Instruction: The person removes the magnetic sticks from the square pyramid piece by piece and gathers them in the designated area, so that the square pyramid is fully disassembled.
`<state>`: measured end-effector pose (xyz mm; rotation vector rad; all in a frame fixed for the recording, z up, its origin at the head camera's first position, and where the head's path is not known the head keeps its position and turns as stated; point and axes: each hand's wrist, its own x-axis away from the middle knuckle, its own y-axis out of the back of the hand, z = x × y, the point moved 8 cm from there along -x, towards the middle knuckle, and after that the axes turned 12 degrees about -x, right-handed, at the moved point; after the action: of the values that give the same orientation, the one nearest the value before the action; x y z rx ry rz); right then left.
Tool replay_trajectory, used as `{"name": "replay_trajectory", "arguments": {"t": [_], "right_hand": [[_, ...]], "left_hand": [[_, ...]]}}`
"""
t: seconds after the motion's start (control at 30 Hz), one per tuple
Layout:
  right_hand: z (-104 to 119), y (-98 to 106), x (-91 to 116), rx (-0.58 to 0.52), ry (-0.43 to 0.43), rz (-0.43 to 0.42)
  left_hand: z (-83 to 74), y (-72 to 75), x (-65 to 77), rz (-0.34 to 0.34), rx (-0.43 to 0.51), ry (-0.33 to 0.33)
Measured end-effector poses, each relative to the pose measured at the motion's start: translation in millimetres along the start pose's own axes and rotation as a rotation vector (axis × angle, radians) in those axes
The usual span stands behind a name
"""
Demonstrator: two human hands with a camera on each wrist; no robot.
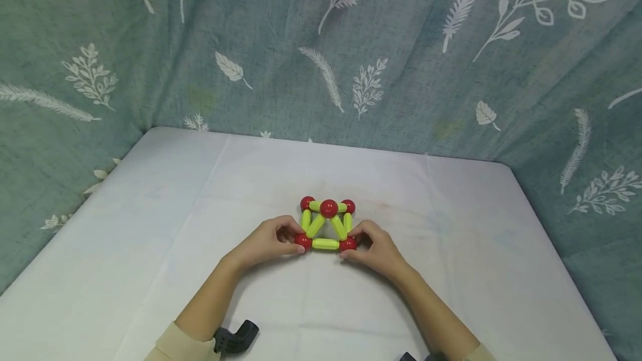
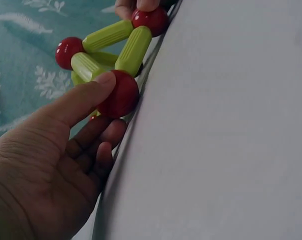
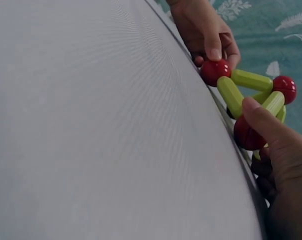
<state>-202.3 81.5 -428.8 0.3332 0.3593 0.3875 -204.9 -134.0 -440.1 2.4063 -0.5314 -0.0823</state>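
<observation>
A frame of yellow-green rods and red balls [image 1: 326, 244] stands on the white table. Its base is a four-sided loop with a ball at each corner, and slanting rods rise to a raised ball [image 1: 328, 208]. My left hand [image 1: 268, 242] pinches the near left ball [image 2: 120, 95] between thumb and fingers. On the other side my right hand [image 1: 378, 249] holds the near right ball [image 3: 248, 132] the same way. A near rod [image 2: 133, 51] joins these two balls. In the wrist views, the far base is largely hidden behind the front rods and hands.
The white-covered table [image 1: 321, 311] spreads around the frame. Behind and at the sides hangs a green curtain [image 1: 281, 60] with white leaf prints. A black wrist strap [image 1: 236, 338] sits on the left forearm, and another shows at the bottom edge.
</observation>
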Motion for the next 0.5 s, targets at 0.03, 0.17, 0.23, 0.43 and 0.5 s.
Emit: {"name": "replay_trajectory", "arguments": {"t": [0.03, 0.17, 0.23, 0.43, 0.5], "right_hand": [[0, 3, 5, -0.007, 0.004, -0.005], [-2, 12, 15, -0.039, 0.001, 0.009], [-2, 15, 16, -0.057, 0.009, 0.028], [15, 16, 14, -0.131, 0.086, 0.091], [23, 16, 13, -0.156, 0.078, 0.114]], "left_hand": [[-3.3, -4.3, -0.1, 0.009, 0.000, -0.012], [-13.1, -17.2, 0.7, 0.023, -0.011, -0.052], [-16.3, -20.0, 1.2, 0.008, -0.023, -0.072], [-25.1, -21.3, 1.0, -0.132, -0.037, -0.148], [-28.8, -20.5, 1.1, -0.214, -0.054, -0.166]]}}
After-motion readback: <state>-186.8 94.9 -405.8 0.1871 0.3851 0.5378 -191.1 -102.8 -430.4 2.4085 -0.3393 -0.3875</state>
